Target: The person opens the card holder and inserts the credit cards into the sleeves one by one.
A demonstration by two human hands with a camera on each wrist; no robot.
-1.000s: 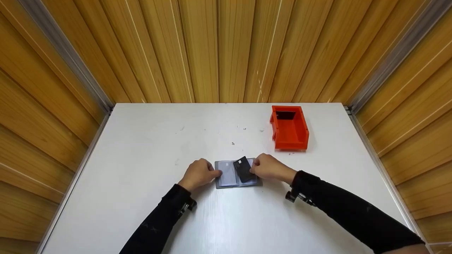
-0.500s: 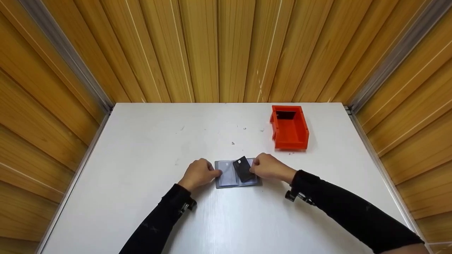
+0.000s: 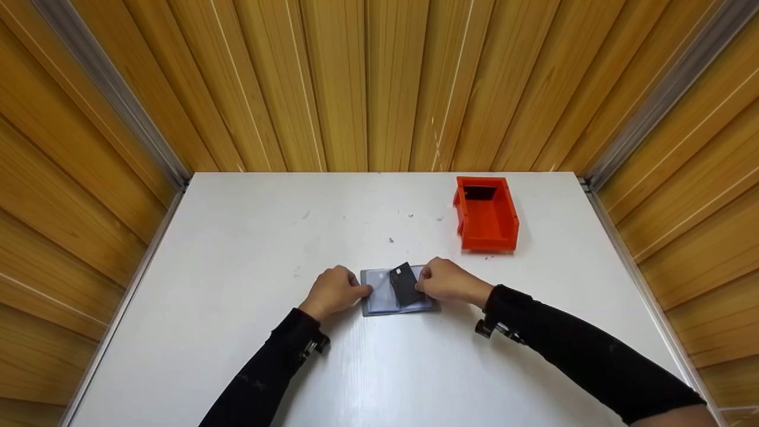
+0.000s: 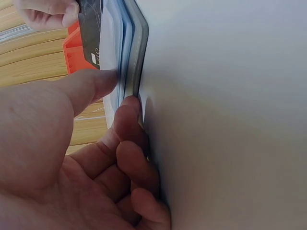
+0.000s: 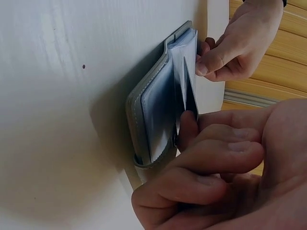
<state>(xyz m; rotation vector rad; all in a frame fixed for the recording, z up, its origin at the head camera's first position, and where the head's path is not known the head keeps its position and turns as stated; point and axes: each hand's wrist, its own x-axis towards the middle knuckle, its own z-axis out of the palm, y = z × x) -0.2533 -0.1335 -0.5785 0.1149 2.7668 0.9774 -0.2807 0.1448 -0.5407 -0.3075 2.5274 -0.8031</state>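
Note:
A grey card holder (image 3: 380, 289) lies spread on the white table, with clear plastic sleeves on both sides. My left hand (image 3: 335, 292) pinches its left edge, thumb on top of the sleeves and fingers under the cover, as the left wrist view shows. My right hand (image 3: 449, 280) pinches a black card (image 3: 405, 285) by its right edge. The card, with a small pale square near its top, stands tilted over the middle of the holder. In the right wrist view the card (image 5: 191, 98) is seen nearly edge-on, its lower part against the plastic sleeves (image 5: 180, 57).
An orange-red open bin (image 3: 487, 222) stands at the back right of the table, a dark patch on its inner back wall. Wood-patterned walls (image 3: 379, 89) close off the back and both sides. Small dark marks dot the tabletop (image 3: 249, 237).
My right hand has shifted slightly left with the black card, which now sits a bit nearer the holder's fold. My left hand has stayed in place.

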